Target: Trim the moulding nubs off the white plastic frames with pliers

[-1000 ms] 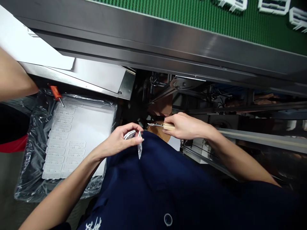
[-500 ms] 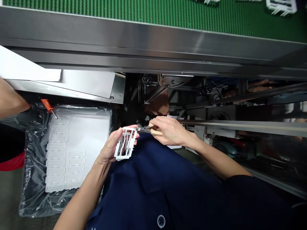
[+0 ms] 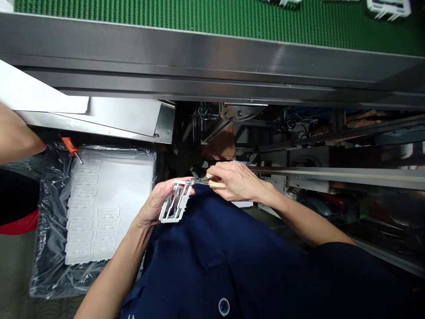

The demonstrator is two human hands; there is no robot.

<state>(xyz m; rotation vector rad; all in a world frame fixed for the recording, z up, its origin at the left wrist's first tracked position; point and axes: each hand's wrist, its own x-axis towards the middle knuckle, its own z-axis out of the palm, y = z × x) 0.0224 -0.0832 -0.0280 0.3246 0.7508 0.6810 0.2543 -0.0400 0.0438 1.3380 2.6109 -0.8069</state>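
Note:
My left hand (image 3: 156,204) is closed round a white plastic frame part (image 3: 174,203), held close to my chest above my dark blue shirt. My right hand (image 3: 234,181) grips a small knife with a pale wooden handle (image 3: 215,182). Its metal blade (image 3: 196,180) touches the upper edge of the white part. Both hands are close together, just below the steel edge of the conveyor.
A green conveyor belt (image 3: 199,17) with a steel rim runs across the top, carrying white parts (image 3: 388,8). At lower left a plastic-lined box (image 3: 49,248) holds rows of white parts (image 3: 83,221), an orange-handled tool (image 3: 71,147) beside it. Another person's arm (image 3: 16,137) shows at far left.
My left hand turned the white part from edge-on to face-up. My right hand brought the knife blade left onto the part's top edge. The view shifted slightly.

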